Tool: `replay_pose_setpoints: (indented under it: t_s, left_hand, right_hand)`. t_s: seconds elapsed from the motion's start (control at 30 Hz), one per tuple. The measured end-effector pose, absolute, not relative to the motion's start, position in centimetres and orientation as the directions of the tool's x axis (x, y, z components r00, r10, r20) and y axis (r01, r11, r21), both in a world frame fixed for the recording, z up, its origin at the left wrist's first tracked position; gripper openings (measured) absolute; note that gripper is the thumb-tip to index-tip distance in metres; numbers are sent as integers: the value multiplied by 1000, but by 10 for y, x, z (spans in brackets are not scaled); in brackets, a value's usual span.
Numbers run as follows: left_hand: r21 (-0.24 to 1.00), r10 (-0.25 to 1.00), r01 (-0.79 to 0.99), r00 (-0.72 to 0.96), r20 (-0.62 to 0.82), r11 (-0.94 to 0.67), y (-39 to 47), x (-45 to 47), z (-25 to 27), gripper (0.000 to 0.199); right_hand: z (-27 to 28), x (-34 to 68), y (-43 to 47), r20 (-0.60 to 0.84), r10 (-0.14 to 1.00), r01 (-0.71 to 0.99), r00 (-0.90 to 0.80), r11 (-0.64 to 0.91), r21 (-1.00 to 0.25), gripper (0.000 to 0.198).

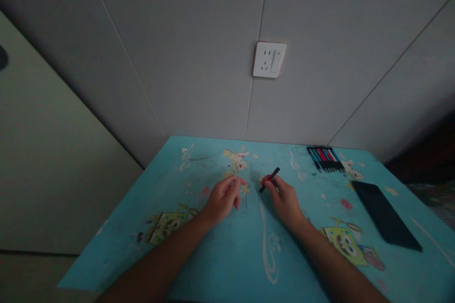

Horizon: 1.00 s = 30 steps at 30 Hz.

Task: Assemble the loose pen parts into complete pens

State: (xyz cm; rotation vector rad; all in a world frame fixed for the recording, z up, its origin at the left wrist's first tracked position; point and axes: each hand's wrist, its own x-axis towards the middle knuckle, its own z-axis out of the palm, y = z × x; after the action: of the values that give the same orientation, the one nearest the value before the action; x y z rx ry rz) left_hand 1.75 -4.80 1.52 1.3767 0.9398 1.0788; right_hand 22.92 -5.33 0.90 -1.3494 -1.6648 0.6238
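A short pen (275, 171) with dark ends is pinched in my right hand (285, 200), slanting up to the right. Something red shows at the fingertips around its middle. To the left, my left hand (222, 198) rests on or just above the table, apart from the pen. Its index finger points right and the other fingers are loosely bent, with nothing visible in them. Both hands are over the blue cartoon-printed tabletop (227, 265).
Several pens (325, 158) in black, blue, red and white lie side by side at the back right. A dark flat rectangular object (386, 215) lies on the right. Behind the table rises a grey panelled wall (199, 57) with a white socket and switch plate (269, 59).
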Motion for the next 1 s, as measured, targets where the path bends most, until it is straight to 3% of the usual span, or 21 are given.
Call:
replay_pose_setpoints:
  t_s: [0.17, 0.3, 0.37, 0.47, 0.63, 0.87, 1.0]
  left_hand:
    - [995, 957, -16, 272, 100, -99, -50, 20, 11, 43]
    - [995, 954, 3, 285, 95, -101, -48, 18, 10, 43]
    - [994, 952, 22, 290, 95, -105, -47, 18, 9, 42]
    - [992, 948, 50, 305, 91, -112, -46, 17, 8, 41]
    - [990, 945, 79, 315, 90, -120, -46, 17, 6, 41]
    - [943, 925, 184, 318, 209, -276, -44, 17, 9, 36]
    - [926, 889, 221, 413, 196, -307, -46, 20, 10, 37]
  right_hand:
    - [15, 226, -56, 338, 938, 571, -80, 321, -755, 27]
    - [12, 224, -55, 338, 939, 539, -64, 317, -780, 26]
    - [10, 222, -56, 327, 944, 454, -31, 305, -837, 26]
    - [12, 218, -59, 279, 960, 195, 3, 273, -942, 35]
    - [23, 215, -62, 201, 979, -139, -20, 196, -971, 31]
    - [27, 219, -61, 101, 994, -327, -28, 86, -941, 38]
    - [30, 219, -63, 85, 994, -367, -64, 56, -929, 36]
